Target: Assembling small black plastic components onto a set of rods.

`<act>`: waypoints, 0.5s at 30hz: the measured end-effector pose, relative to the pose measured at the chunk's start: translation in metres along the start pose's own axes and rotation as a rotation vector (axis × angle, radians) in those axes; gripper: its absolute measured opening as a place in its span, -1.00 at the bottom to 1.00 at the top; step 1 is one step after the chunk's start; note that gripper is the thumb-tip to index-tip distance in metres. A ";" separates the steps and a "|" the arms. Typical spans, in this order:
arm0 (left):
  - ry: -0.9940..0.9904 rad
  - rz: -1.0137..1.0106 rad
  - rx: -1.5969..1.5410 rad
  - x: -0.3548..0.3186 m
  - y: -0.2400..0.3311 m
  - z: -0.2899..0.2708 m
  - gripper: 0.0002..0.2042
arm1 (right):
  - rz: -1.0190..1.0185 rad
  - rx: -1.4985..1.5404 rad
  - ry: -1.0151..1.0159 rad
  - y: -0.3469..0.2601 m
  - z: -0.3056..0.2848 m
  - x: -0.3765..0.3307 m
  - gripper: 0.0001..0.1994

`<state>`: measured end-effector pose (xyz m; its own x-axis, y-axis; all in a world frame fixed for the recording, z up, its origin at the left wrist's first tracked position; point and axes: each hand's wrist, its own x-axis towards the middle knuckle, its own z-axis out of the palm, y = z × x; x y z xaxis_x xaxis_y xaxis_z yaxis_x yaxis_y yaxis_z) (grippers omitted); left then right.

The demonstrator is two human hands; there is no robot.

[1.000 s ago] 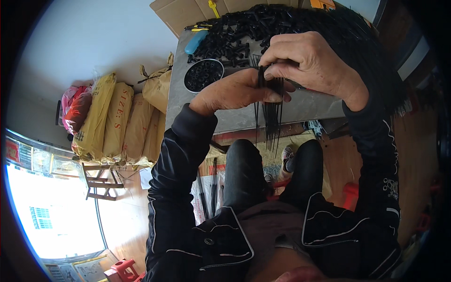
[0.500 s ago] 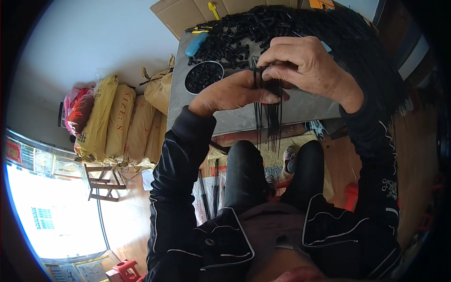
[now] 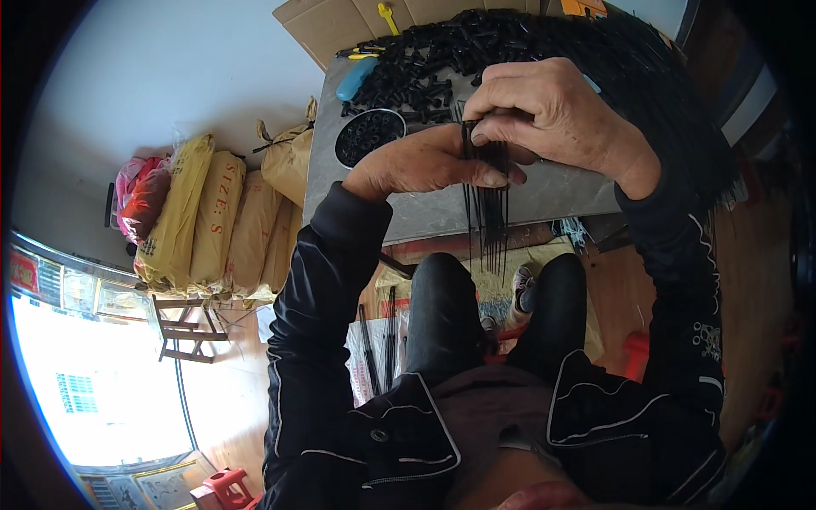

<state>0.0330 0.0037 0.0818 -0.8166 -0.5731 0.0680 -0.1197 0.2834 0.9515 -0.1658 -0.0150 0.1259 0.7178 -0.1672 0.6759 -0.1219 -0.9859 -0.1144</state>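
My left hand (image 3: 425, 161) and my right hand (image 3: 552, 115) meet over a grey table (image 3: 561, 195). Together they pinch a bundle of thin black rods (image 3: 486, 217), whose long ends hang down past the table's near edge. The right hand's fingertips close on the top of the bundle, and the left hand's thumb and fingers hold it from the side. Behind the hands lies a heap of small black plastic parts (image 3: 442, 59), and a round bowl of small black rings (image 3: 367, 136) stands by my left hand. A large mass of thin black rods (image 3: 680, 93) fills the table's right side.
A blue object (image 3: 355, 78) and yellow pieces (image 3: 387, 15) lie at the far edge, on brown cardboard (image 3: 323, 25). Yellow sacks (image 3: 212, 217) are stacked against the wall at left, with a red bag (image 3: 140, 200) beside them. My knees (image 3: 493, 314) sit under the table.
Both hands stay on the bundle of rods; the fingers have shifted slightly along its top, and the bundle hangs in almost the same place.
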 end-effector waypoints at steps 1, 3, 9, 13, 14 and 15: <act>-0.018 0.014 -0.010 0.001 -0.001 -0.001 -0.63 | -0.011 -0.001 0.006 0.001 0.000 0.000 -0.89; -0.021 0.007 0.008 0.001 -0.001 -0.002 -0.63 | 0.032 -0.008 -0.016 -0.002 -0.001 0.000 -0.87; -0.019 -0.011 0.015 0.005 -0.002 0.000 -0.70 | 0.029 -0.059 0.056 -0.004 0.008 0.003 -0.84; 0.135 0.023 0.104 0.006 -0.005 0.012 -0.74 | -0.067 -0.272 0.085 -0.001 0.023 0.006 -0.76; 0.131 0.026 0.098 0.006 -0.019 0.021 -0.74 | -0.061 -0.275 0.079 -0.003 0.026 0.006 -0.76; 0.289 0.034 0.045 0.009 -0.044 0.034 -0.72 | -0.017 -0.289 0.100 -0.003 0.029 0.005 -0.75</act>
<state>0.0119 0.0124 0.0300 -0.6265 -0.7563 0.1882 -0.1253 0.3361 0.9334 -0.1424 -0.0125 0.1087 0.6520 -0.1358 0.7459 -0.3109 -0.9452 0.0997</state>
